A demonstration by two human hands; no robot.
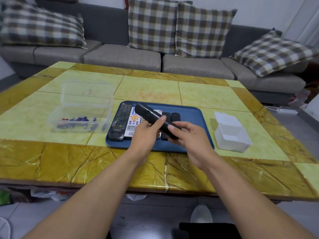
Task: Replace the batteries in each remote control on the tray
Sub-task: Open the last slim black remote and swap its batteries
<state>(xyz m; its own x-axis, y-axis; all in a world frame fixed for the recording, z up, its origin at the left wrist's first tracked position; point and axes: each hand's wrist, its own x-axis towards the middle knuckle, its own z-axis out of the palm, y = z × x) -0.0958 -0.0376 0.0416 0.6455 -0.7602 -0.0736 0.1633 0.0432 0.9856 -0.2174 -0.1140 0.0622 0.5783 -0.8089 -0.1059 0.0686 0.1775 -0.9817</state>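
Yellow-tiled worktop [151, 87] before a grey sofa [120, 57] carries a blue tray [193, 116]. Above it, both hands clamp a black remote [151, 116], held tilted: the left hand [145, 135] curls round its middle, the right hand [189, 137] pinches its near end. Other remotes [127, 121] lie on the tray. Left stands an open clear box of batteries [77, 121]; right, an empty-looking white container [231, 133]

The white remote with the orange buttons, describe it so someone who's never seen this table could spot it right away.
On the yellow marble table sits a blue tray. At its left end, beside a long black remote, lies the white remote, partly behind the left hand. It alone has a ring of orange buttons.
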